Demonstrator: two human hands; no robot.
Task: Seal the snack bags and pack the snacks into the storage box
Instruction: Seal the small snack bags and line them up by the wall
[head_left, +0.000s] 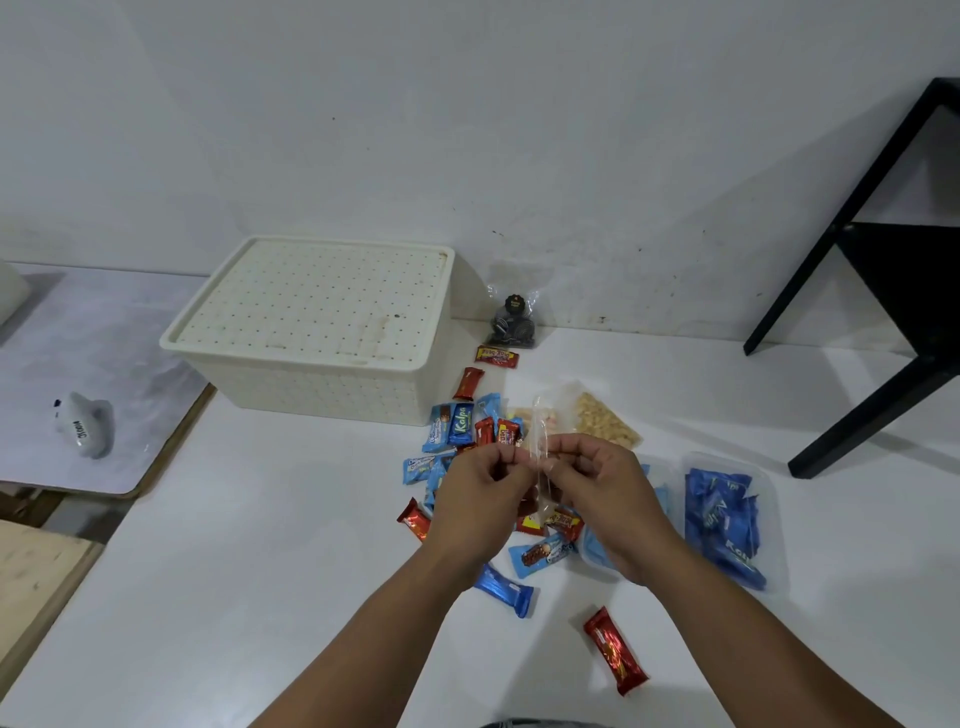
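Note:
My left hand (480, 491) and my right hand (605, 493) both pinch a thin clear snack bag (539, 441) held edge-on above the table. Below and around them lies a scatter of wrapped snacks (470, 431), blue and red. A clear bag of pale nuts (602, 421) lies just beyond my right hand. A bag of dark cookies (514, 325) leans against the wall. The cream storage box (317, 332) stands at the left with its perforated lid on. A red bar (615, 649) lies alone near the front.
A clear tub of blue packets (727, 519) sits to the right of my hands. A black shelf frame (872, 291) stands at the right. At the left, a lower table carries a crumpled white wrapper (85, 431).

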